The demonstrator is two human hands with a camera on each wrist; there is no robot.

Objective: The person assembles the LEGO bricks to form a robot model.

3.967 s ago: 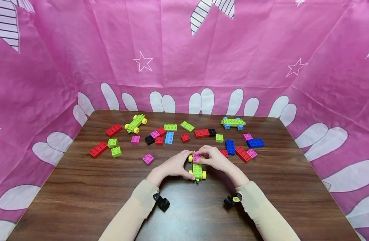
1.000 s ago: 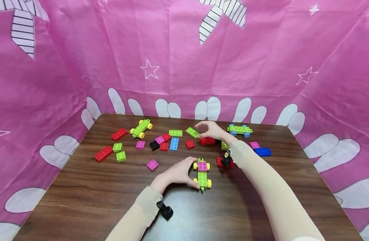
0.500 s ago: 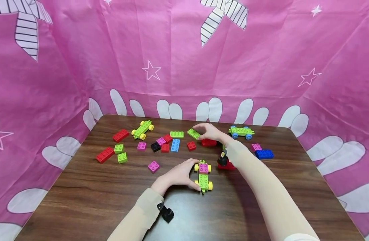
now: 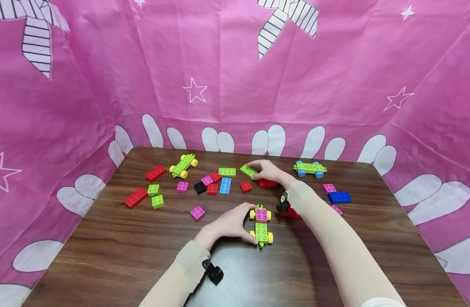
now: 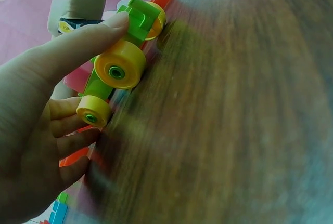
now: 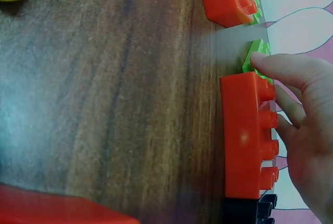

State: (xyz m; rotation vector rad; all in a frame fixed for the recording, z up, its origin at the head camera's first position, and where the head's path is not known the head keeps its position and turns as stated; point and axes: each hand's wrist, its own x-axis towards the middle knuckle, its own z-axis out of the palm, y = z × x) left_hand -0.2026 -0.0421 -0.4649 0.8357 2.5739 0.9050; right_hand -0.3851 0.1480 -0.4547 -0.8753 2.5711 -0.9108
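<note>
Near the table's middle, my left hand (image 4: pixel 233 222) holds a lime-green toy car base (image 4: pixel 261 234) with yellow wheels. The thumb is at its near end and the fingers are at the far end. On the base's far half sits a pink 2x2 building brick (image 4: pixel 261 215). In the left wrist view, the thumb lies over the green end above a yellow wheel (image 5: pixel 120 64). Farther back, my right hand (image 4: pixel 268 170) pinches a flat lime-green building brick (image 4: pixel 248 171) between thumb and fingers. In the right wrist view, a long red brick (image 6: pixel 242 135) stands just in front of that hand.
A car base with yellow wheels (image 4: pixel 183 166) stands back left, one with blue wheels (image 4: pixel 310 169) back right. Loose bricks lie between, including a light blue brick (image 4: pixel 225 185) and a black brick (image 4: pixel 200 187). Pink cloth (image 4: pixel 235 85) hangs behind the table (image 4: pixel 104 256).
My right hand has left the pink brick on the car base, reached away to the lime-green brick and closed its fingers on it. The left hand stays at the car base.
</note>
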